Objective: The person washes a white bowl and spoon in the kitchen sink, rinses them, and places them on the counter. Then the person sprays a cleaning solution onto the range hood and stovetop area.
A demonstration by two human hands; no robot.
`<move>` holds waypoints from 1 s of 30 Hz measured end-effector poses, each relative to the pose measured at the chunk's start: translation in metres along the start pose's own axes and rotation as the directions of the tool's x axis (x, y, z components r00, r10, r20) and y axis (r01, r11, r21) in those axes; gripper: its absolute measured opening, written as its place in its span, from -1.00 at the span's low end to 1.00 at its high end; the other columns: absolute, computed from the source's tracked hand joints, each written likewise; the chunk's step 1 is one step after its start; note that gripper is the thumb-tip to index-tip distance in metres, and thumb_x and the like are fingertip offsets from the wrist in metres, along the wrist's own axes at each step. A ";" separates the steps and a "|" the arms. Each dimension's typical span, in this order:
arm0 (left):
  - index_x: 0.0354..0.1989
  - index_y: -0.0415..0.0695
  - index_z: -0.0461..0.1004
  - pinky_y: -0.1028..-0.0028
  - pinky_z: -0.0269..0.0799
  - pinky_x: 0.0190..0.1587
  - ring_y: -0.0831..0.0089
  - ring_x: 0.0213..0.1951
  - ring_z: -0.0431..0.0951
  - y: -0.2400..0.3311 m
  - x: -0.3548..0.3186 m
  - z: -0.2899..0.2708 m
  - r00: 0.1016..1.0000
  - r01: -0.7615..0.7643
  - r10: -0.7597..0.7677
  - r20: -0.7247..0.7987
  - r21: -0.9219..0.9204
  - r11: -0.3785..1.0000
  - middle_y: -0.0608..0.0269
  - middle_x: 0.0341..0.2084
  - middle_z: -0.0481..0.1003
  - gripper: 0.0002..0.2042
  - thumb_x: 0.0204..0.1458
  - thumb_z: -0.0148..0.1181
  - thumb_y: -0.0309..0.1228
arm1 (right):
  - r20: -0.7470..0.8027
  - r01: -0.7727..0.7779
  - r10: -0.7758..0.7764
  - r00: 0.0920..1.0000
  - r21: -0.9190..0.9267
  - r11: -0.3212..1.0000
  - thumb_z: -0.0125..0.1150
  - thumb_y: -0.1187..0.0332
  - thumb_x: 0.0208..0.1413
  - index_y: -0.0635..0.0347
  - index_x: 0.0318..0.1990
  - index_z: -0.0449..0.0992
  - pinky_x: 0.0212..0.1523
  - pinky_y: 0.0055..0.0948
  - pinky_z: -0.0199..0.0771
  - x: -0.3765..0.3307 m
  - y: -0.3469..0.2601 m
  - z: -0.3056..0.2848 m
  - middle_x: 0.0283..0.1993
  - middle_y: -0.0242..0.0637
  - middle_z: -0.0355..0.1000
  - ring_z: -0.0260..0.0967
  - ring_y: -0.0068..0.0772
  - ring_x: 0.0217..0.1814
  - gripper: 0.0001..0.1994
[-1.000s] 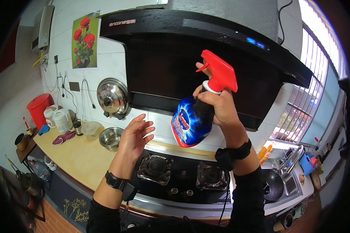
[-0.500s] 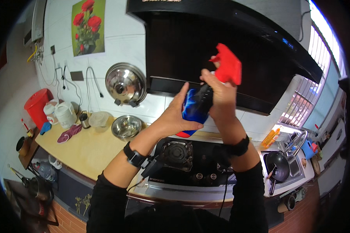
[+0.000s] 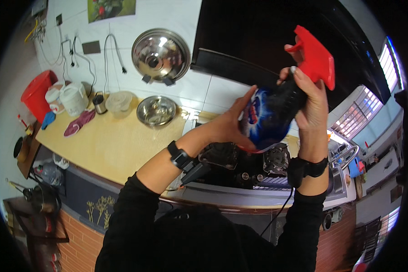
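A spray bottle point(image 3: 276, 113) with a dark blue body and a red trigger head is held tilted above the gas stove point(image 3: 222, 176), its head pointing up to the right. My left hand point(image 3: 225, 126) grips the lower part of the body, with the thumb across it near the base. Around the neck, just under the trigger head, my right hand point(image 3: 313, 100) is closed. The bottle's label faces partly toward me. Behind it is the black range hood point(image 3: 267, 41).
On the yellow countertop point(image 3: 109, 149) at the left stand a metal bowl point(image 3: 156, 111), a clear plastic tub point(image 3: 119, 104), a white jug point(image 3: 73, 100) and a red bucket point(image 3: 36, 97), beside a purple cloth point(image 3: 80, 123). A metal lid point(image 3: 165, 56) hangs on the wall. The sink point(image 3: 337, 187) is at the right.
My view has shifted, and the wall and counter sit differently in it. The spray bottle appears larger and farther right, with more of its label showing. Both hands still hold it.
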State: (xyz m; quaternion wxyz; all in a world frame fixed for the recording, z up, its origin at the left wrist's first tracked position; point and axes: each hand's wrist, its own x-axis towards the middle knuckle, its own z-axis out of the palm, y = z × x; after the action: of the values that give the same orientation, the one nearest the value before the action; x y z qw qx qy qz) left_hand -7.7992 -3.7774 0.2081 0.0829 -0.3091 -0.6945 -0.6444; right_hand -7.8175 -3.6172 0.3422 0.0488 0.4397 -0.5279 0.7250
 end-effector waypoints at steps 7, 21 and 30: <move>0.41 0.16 -0.46 0.21 0.27 0.22 0.24 0.36 -0.06 -0.013 -0.011 0.009 0.998 -0.054 0.054 -0.015 0.035 0.998 0.18 0.37 -0.17 0.35 -0.47 0.59 -0.43 | 0.093 0.029 -0.011 0.996 -0.198 0.980 0.25 0.43 -0.14 0.36 0.23 0.22 -0.27 -0.48 0.47 0.002 -0.002 0.011 0.14 -0.06 0.33 0.40 -0.49 -0.31 -0.32; -0.14 -0.04 0.44 0.32 0.39 -0.21 0.38 -0.25 0.48 -0.234 -0.145 -0.151 0.230 -0.123 -0.881 -0.414 -0.910 0.396 0.23 -0.26 0.49 -0.79 0.08 0.13 -0.28 | -0.137 0.026 -0.054 0.989 -0.201 0.979 0.08 0.52 -0.07 0.42 0.21 0.19 -0.25 -0.47 0.33 0.007 0.038 -0.010 0.07 -0.08 0.37 0.30 -0.48 -0.35 -0.41; -0.42 -0.12 0.45 0.29 0.42 -0.36 0.28 -0.45 0.48 -0.278 -0.124 -0.167 0.257 -0.378 -0.888 -0.381 -0.885 0.270 0.20 -0.56 0.45 -0.92 0.03 0.11 -0.39 | 0.011 0.095 -0.096 0.995 -0.275 0.957 0.16 0.51 -0.11 0.21 0.20 0.25 -0.24 -0.48 0.44 0.022 0.152 -0.002 0.08 -0.10 0.35 0.37 -0.48 -0.36 -0.40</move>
State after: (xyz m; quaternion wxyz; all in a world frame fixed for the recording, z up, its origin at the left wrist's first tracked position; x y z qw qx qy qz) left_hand -7.8972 -3.9698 -0.0642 0.1201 0.3023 -0.0525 -0.9442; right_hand -7.9134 -3.6909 0.2481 0.1451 0.4528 -0.6015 0.6419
